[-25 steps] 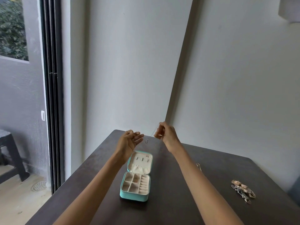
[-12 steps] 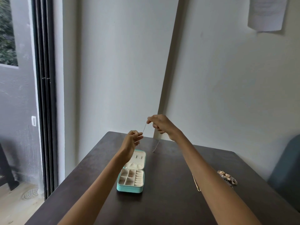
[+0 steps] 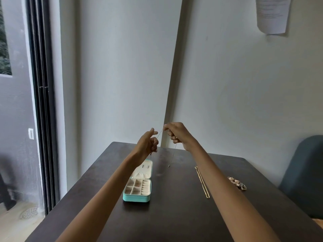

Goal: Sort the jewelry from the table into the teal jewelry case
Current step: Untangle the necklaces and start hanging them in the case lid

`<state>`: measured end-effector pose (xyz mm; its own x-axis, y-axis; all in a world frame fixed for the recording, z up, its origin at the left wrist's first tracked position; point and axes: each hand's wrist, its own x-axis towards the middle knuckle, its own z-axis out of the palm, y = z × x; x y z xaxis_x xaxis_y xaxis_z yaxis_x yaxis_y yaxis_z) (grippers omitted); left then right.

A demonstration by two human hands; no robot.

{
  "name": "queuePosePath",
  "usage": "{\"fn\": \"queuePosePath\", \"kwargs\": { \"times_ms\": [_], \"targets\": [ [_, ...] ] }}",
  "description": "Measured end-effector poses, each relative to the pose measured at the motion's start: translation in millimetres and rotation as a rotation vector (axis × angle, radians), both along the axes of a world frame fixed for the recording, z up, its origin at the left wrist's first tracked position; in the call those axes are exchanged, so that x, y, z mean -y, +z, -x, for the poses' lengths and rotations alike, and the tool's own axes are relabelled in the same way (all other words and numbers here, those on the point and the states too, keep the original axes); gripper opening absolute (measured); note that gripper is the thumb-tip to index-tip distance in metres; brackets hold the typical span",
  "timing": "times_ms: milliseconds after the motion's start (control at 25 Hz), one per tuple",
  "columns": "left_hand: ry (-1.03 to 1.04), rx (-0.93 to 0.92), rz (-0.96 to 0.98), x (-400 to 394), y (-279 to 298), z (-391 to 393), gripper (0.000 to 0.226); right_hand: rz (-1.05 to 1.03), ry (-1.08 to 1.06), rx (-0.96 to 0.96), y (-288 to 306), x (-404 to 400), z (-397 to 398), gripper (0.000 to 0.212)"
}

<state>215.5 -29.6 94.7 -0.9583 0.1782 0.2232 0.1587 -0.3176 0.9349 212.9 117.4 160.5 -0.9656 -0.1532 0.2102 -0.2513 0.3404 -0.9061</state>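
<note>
1. Head view: I saw both hands held up above the far end of the dark table, behind the teal jewelry case.
2. The left hand pinched one part of a thin chain, and the right hand pinched another part. I think they held it high and pulled apart so it would hang straight and not knot up.
3. The end of the thin chain hung down behind the case and to its right, just over the table. I could not tell if it touched.
4. The case lay open, lid tipped back, its little boxes facing up and ready.
5. A gold chain lay right of the case, partly under the right arm. A sparkly clip lay farther right, near the table edge.
6. I saw bare table just right of the case, so there was room to bring the hands down. The lid stood close under the left hand, so I thought it could get bumped.
</note>
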Motion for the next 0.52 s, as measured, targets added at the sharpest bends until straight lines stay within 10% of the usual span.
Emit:
{"fn": "queuePosePath", "kwargs": {
  "times_ms": [520],
  "targets": [
    [0.039, -0.130, 0.282, -25, -23, 3, 0.019, 0.911, -0.087, 0.058, -35, -61, 3, 0.021]
  ]
}}
